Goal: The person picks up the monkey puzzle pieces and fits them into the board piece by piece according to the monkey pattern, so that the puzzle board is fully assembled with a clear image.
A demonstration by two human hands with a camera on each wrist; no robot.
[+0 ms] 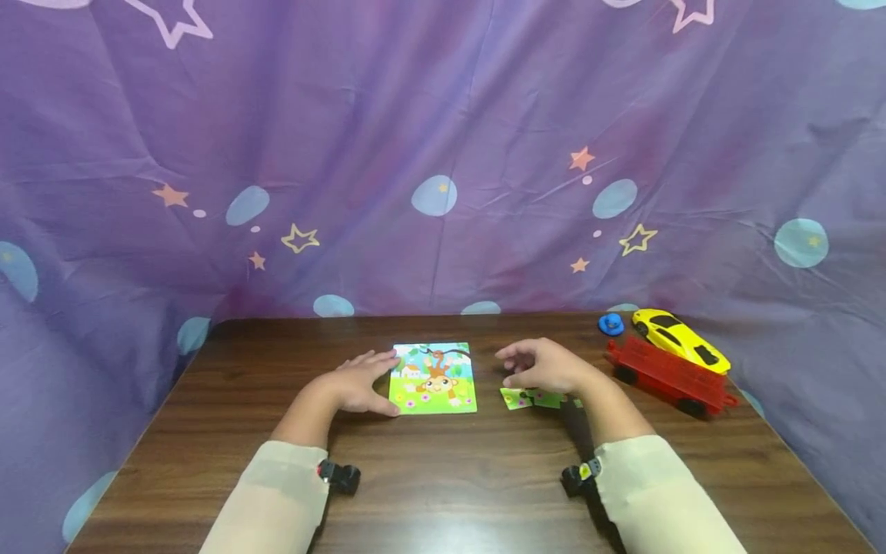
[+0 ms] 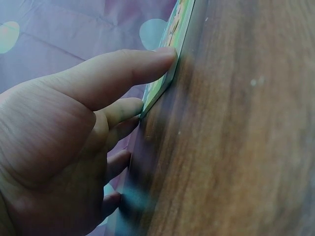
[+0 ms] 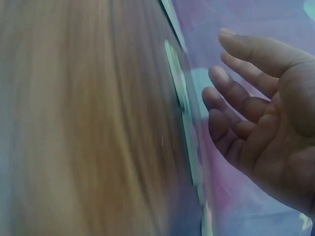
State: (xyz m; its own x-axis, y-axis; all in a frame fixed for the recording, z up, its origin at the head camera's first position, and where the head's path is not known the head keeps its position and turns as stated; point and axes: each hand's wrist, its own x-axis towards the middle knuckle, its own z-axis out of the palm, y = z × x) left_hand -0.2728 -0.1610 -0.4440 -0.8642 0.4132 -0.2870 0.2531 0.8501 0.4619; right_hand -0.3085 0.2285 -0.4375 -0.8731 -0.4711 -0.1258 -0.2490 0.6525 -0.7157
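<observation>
A square puzzle board [image 1: 432,377] with a cartoon monkey on green and blue lies flat on the wooden table. My left hand [image 1: 360,382] is spread at its left side, the thumb touching the near corner and the forefinger the far one; the left wrist view shows the thumb on the board's edge [image 2: 183,29]. To the right of the board, my right hand [image 1: 547,365] hovers with loosely bent fingers and nothing in them. Under it lie loose green puzzle pieces [image 1: 516,398], partly hidden by the hand. The right wrist view catches these pieces [image 3: 177,78] edge-on, apart from the fingers.
At the table's right side, a red toy trailer [image 1: 667,373] stands beside a yellow toy car [image 1: 681,338]. A small blue toy hat [image 1: 611,324] lies behind them. A purple curtain [image 1: 374,154] with stars hangs along the table's [image 1: 443,477] back edge.
</observation>
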